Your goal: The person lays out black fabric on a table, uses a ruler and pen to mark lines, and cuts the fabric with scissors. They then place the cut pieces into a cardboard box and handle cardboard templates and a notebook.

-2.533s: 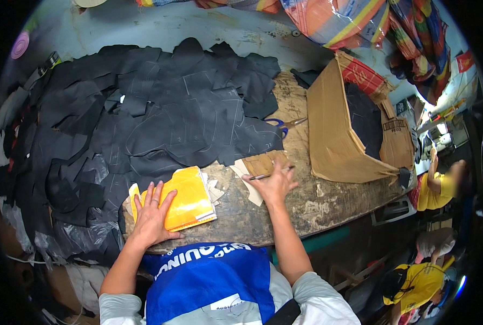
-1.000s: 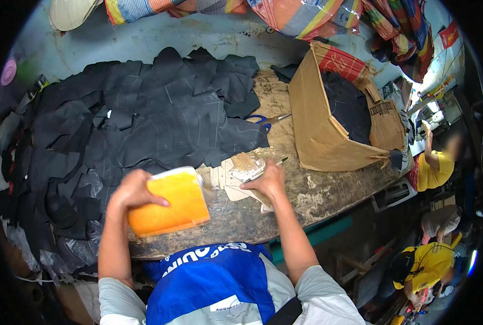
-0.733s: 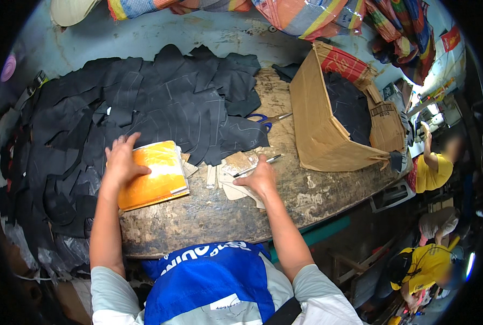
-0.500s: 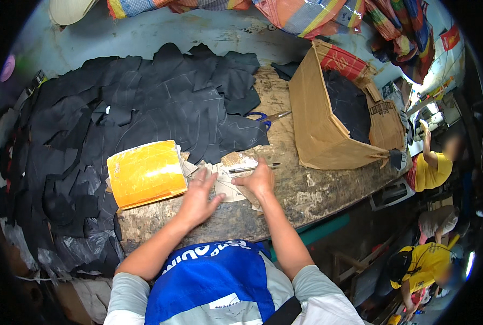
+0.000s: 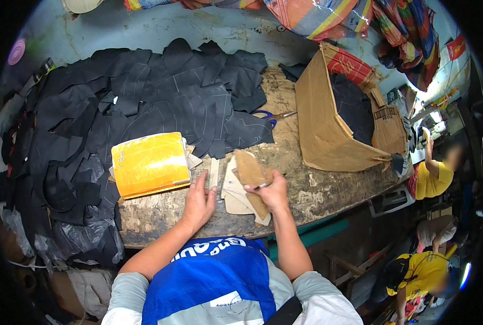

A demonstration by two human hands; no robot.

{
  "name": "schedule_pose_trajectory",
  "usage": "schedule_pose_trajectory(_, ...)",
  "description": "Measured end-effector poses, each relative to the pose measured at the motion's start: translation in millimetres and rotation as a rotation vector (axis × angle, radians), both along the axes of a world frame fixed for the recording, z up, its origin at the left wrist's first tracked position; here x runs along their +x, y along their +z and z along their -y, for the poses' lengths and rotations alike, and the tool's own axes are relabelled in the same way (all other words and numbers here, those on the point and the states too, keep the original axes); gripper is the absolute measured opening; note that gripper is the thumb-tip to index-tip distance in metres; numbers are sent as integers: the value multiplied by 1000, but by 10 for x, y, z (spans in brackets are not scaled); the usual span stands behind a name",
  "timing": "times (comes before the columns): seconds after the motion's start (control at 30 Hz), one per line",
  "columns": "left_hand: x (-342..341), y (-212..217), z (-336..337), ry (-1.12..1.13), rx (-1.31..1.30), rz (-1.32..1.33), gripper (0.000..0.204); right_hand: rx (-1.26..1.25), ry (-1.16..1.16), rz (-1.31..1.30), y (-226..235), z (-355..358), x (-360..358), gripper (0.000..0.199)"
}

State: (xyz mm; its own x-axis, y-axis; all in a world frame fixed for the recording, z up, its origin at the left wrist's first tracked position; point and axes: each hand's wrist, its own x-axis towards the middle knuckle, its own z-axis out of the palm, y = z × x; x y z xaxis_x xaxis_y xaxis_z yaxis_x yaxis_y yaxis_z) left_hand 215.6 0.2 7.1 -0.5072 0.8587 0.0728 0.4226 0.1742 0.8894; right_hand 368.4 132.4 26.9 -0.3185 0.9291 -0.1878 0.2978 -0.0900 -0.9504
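Worn wooden counter (image 5: pixel 328 195): far half buried under black cut material pieces (image 5: pixel 144 103), surface there hidden. Open cardboard box (image 5: pixel 333 124) at right holds dark contents, indistinct. Yellow packet (image 5: pixel 149 164) lies beside the left hand (image 5: pixel 198 203), which rests flat, fingers spread, touching pale templates (image 5: pixel 233 192). Right hand (image 5: pixel 271 189) fingers pinch a brown cardboard pattern piece (image 5: pixel 250 169) and a pen, mostly hidden.

Even daylight, sharp ctr, heavy fisheye vignette

A flat yellow packet (image 5: pixel 150 164) lies left on the bench; an open brown carton (image 5: pixel 333 122) stands right.
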Motion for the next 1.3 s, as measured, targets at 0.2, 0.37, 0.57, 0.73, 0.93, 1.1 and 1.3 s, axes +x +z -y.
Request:
schedule_pose_trajectory(0.2, 53, 33, -60, -164, 186, 552, 49, -141, -19, -525, 350, 37, 110, 50)
schedule_pose_trajectory(0.37, 32, 241, 30, -265, 123, 1349, 47, -33, 155, -501, 383, 212, -263, 32)
schedule_pose_trajectory(0.57, -103, 214, 220, -288, 137, 1538, 47, 33, 191, -473, 393, 313, -389, 24)
schedule_pose_trajectory(0.73, -108, 95, 241, -351, 164, 1643, 45, -30, 328, -496, 425, 235, -436, 21)
schedule_pose_trajectory(0.93, -70, 109, 255, -322, 182, 1680, 48, -299, 379, -837, 505, 143, -403, 15)
schedule_pose_trajectory(1.1, -137, 138, 299, -312, 261, 1667, 49, -351, 153, -863, 606, -285, -41, 16)
schedule_pose_trajectory(1.3, -168, 177, 356, -310, 277, 1635, 48, 258, -93, 167, 546, -330, 75, 40)
